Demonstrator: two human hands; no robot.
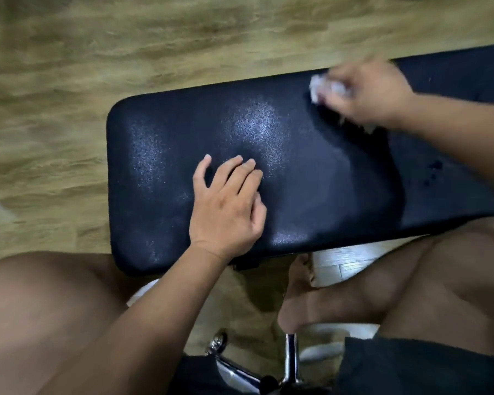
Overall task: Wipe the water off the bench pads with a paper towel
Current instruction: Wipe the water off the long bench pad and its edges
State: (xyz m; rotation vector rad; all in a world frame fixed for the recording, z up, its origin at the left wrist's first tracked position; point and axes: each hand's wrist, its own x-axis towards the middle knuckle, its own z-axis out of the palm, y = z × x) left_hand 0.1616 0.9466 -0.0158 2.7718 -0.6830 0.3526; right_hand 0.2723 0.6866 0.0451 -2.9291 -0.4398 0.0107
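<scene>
Head view, single frame, blurred at the far right.

Item 1: bench pad (311,178), black textured vinyl, laid across the scene over a wood-grain floor (69,67). A second pad section (454,155) adjoins at the right.

Item 2: paper towel (325,88), white, crumpled into a wad, located at the far edge of the pad, right of centre. It is pinched in the right hand (365,92) and pressed to the vinyl.

Item 3: left hand (228,203), laid flat on the near-middle of the pad, fingers straight and close together, thumb spread; nothing is held.

Item 4: water droplets (434,169), a dark cluster on the right section, near side, not yet wiped. Whether the sheen at pad centre is a water film or mere reflection cannot be told.

Item 5: chrome chair base (291,363), seen between the person's legs at the near edge.

Risks, as judged: the droplets at the right may be missed if strokes are kept to the far edge. A small, soaked wad may smear water instead of lifting it, or shed shreds on the textured surface. The resting left palm may cover a damp patch.
</scene>
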